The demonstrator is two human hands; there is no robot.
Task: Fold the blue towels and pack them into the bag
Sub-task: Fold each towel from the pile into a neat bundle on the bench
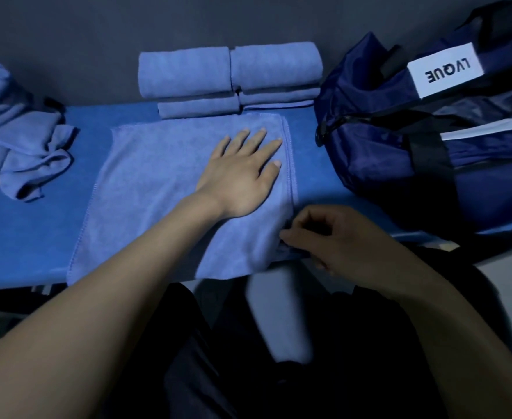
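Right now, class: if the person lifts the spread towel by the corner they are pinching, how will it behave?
The spread towel would probably droop limply; its near edge already sags over the table. It looks thin, so likely light. The left hand pressing flat suggests it slides easily.

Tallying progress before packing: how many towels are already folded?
4, stacked at the table's back edge: upper left, upper right, lower left, lower right. More may be hidden behind.

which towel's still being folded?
The flat towel at table centre, under the left hand; right hand pinches its near corner. Others sit stacked behind or crumpled far left.
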